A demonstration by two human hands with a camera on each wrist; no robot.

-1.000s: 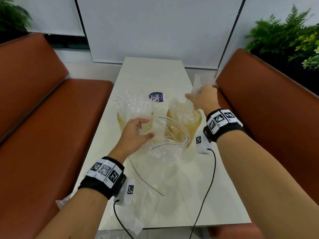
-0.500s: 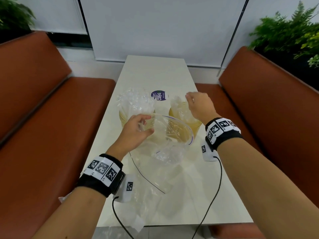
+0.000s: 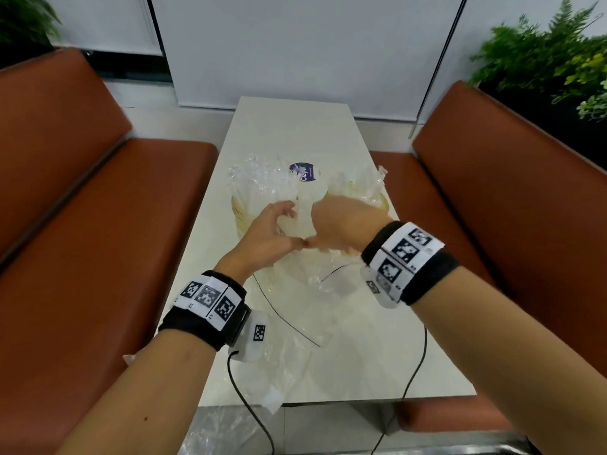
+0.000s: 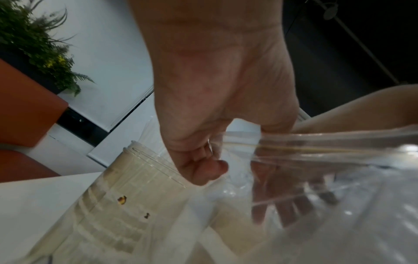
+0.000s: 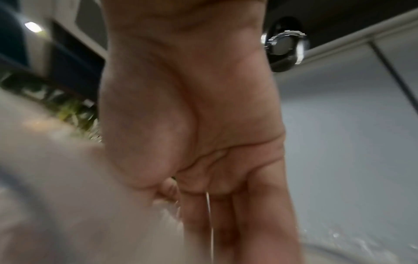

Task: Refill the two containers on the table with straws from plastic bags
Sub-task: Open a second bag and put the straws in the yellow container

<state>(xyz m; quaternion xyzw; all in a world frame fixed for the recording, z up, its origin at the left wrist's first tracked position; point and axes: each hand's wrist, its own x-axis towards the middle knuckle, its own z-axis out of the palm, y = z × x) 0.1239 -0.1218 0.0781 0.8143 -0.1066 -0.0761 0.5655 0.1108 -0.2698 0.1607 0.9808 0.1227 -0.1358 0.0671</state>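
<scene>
Two yellowish clear containers stand mid-table: the left container (image 3: 241, 213) (image 4: 135, 187) and the right container (image 3: 383, 202), each with wrapped straws (image 3: 262, 178) sticking up. In front of them lies a clear plastic bag (image 3: 302, 284) (image 4: 339, 196) with its mouth raised. My left hand (image 3: 272, 231) (image 4: 203, 167) pinches the bag's rim and holds it up. My right hand (image 3: 338, 224) (image 5: 226, 214) reaches into the bag's mouth beside the left hand, fingers straight. Seen through the film in the left wrist view, those fingers are spread. The right wrist view is blurred.
The white table (image 3: 295, 133) runs away from me between two brown benches (image 3: 98, 224) (image 3: 492, 192). A round purple sticker (image 3: 304, 172) lies behind the containers. More clear plastic (image 3: 272, 395) hangs over the near edge. Wrist cables (image 3: 414, 372) trail across the near tabletop.
My right hand left the right container, came down and left, and entered the bag's mouth beside my left hand. The left hand kept its hold on the bag's rim.
</scene>
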